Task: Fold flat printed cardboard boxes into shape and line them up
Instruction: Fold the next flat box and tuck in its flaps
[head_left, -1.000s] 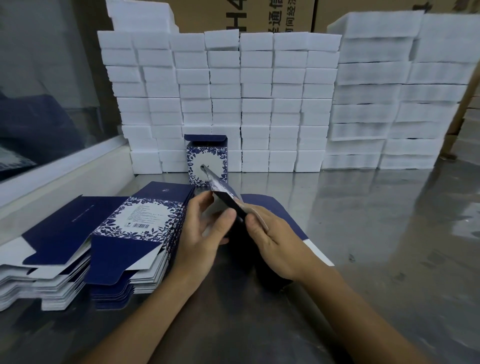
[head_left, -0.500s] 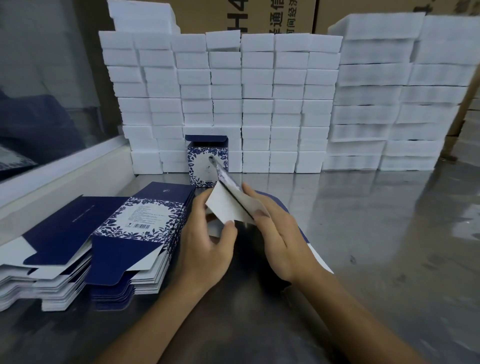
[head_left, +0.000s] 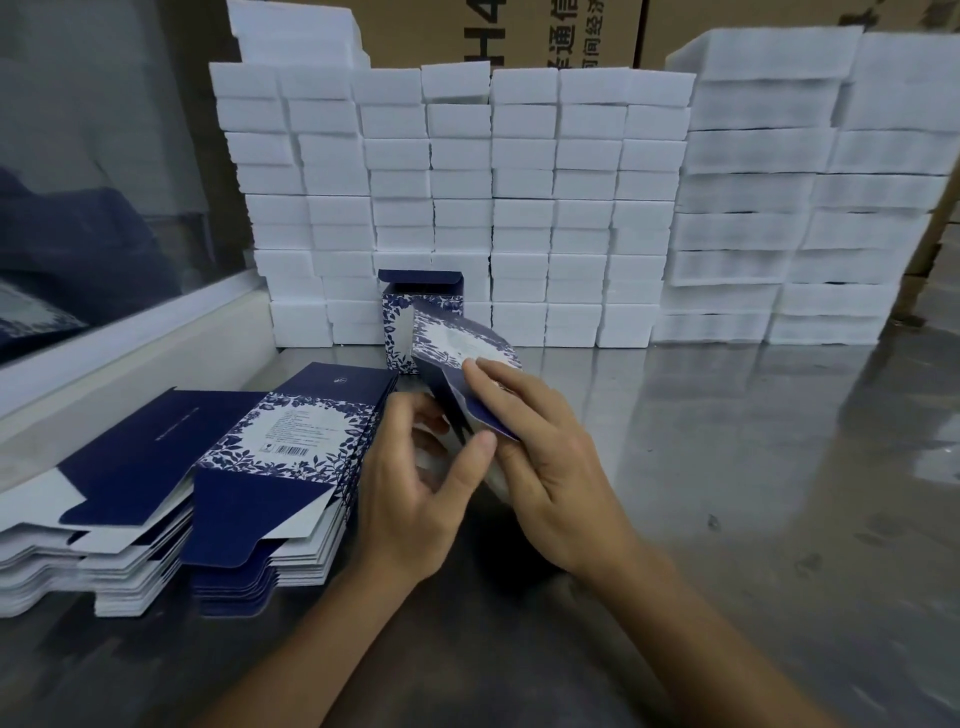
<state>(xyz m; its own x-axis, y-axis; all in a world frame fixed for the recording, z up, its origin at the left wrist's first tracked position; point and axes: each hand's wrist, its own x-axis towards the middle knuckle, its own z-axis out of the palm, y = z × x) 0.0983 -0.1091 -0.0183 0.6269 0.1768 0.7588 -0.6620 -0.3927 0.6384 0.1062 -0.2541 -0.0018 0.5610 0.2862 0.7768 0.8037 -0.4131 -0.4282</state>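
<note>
You've got the box blank (head_left: 462, 358) up off the bench (head_left: 727, 467), mid-scene; left hand (head_left: 415, 483) pinches its near flap, right hand (head_left: 540, 441) clasps the printed panel; I'd say you're squaring it open; next, tuck flaps, stand it beside the folded box (head_left: 402, 322).

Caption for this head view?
Both hands fold a blue floral box beside flat stacks; one finished box stands behind.
</note>
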